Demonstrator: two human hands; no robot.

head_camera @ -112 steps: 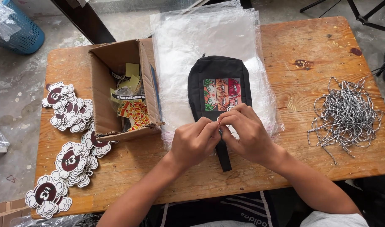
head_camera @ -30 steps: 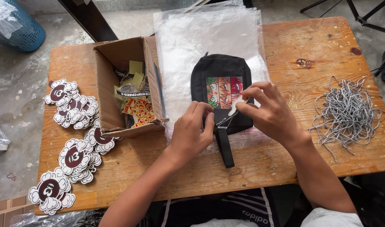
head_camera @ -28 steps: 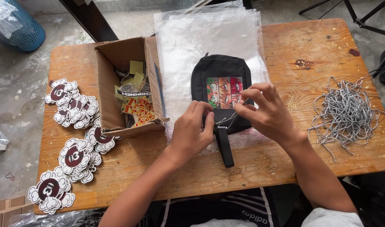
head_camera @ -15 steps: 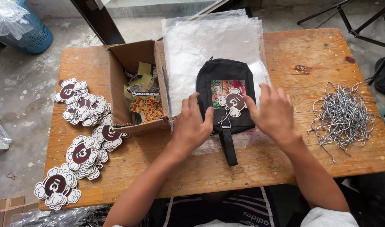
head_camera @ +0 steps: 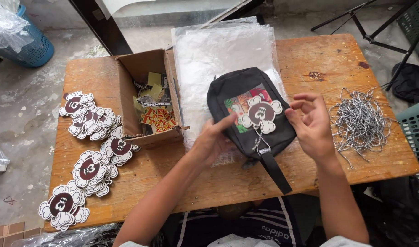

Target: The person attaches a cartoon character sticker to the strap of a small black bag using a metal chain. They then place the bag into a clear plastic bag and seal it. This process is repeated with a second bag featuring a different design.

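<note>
Black fabric pouch [head_camera: 246,98] lying tilted at the middle of a worn wooden desk [head_camera: 337,59], partly on a stack of clear plastic bags [head_camera: 223,50] that reaches to the far edge. Printed cartoon panel on the pouch front, half covered by a flower-shaped paper tag [head_camera: 261,113], white-edged with a dark brown centre, joined by a thin beaded chain [head_camera: 259,139] to the pouch's zip end. Black strap [head_camera: 275,171] trailing from the pouch toward the near right.

Left hand [head_camera: 212,142] at the near left edge of the pouch, fingers [head_camera: 225,122] stretched flat and touching the fabric and the plastic beneath, nothing gripped. Right hand [head_camera: 312,128] just right of the pouch, palm turned inward, fingers [head_camera: 305,103] loosely curled and spread apart, empty, close to the pouch edge; contact cannot be told.

Left of the bags, open cardboard box [head_camera: 132,98] holding yellow and red printed stickers. Further left, overlapping rows of the same flower-shaped tags [head_camera: 88,151] running from mid desk to the near left corner. On the right side, tangled heap of silver beaded chains [head_camera: 360,121]. Beyond the desk, blue plastic basket [head_camera: 29,43] on the concrete floor at far left, green crate [head_camera: 415,128] at the right edge.
</note>
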